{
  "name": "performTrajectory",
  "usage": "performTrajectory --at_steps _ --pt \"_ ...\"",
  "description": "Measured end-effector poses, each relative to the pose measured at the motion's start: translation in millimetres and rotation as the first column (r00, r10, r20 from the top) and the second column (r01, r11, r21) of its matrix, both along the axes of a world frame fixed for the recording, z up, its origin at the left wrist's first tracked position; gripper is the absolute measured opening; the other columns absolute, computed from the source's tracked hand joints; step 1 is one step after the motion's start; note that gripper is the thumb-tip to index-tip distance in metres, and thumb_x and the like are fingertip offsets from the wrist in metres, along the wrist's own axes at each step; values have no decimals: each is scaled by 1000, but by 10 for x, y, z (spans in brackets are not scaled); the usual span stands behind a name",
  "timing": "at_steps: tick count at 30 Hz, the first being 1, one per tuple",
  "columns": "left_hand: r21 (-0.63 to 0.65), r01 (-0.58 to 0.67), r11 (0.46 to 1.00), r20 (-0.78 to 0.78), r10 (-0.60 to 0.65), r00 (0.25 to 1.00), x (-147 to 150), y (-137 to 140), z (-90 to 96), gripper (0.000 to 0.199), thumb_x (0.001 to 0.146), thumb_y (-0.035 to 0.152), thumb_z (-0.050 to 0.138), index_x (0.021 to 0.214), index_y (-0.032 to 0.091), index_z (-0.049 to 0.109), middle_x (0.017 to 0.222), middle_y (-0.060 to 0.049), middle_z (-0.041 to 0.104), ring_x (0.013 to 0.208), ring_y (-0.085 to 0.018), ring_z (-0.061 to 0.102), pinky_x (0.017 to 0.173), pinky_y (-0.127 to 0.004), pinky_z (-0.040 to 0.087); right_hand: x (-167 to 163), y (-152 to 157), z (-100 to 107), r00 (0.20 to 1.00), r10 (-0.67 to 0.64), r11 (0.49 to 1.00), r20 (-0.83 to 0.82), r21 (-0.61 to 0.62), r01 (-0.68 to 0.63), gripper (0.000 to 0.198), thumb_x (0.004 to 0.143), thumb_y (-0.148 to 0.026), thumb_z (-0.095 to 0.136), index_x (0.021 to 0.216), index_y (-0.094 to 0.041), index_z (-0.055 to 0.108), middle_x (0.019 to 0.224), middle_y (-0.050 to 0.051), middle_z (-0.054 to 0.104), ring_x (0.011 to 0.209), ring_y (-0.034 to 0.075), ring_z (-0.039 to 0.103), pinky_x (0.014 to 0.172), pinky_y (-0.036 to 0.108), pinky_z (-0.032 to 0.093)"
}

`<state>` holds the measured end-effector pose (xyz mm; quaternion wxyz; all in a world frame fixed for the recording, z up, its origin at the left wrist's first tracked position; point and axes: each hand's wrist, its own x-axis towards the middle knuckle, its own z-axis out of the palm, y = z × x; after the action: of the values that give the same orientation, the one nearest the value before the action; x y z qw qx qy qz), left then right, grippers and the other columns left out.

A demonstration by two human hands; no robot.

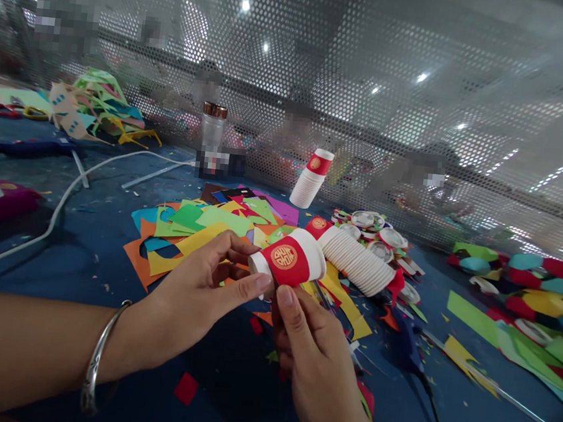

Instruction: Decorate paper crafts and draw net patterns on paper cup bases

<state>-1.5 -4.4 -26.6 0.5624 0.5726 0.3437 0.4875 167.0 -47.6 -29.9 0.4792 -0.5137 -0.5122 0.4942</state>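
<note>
A white paper cup (294, 258) with a red band and a gold emblem is held tilted, its wide mouth to the right. My left hand (203, 287) closes on its narrow base end, thumb along the near side. From below, my right hand (310, 348) pinches at the cup's lower edge with thumb and fingers; whether it also holds something small is hidden. Just behind lies a stack of nested paper cups (359, 263) on its side. Scraps of coloured paper (200, 219) spread beyond my left hand.
Another cup stack (311, 179) stands tilted at the back near a perforated metal screen (354, 98). A blue glue gun (408, 342) with a cord lies right, a second glue gun (37, 145) left. A white cable (60, 208) crosses the left side. Scissors (3, 110) lie far left.
</note>
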Motion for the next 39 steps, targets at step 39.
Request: performTrajectory --at_steps 39 --pt "369 -74 926 -92 115 989 -25 -44 7 29 93 36 76 112 25 57 111 -4 66 104 -22 70 89 -39 61 -40 -62 57 991 12 1000 -131 13 -11 48 95 -65 64 79 -20 56 64 -8 36 52 7 22 43 23 17"
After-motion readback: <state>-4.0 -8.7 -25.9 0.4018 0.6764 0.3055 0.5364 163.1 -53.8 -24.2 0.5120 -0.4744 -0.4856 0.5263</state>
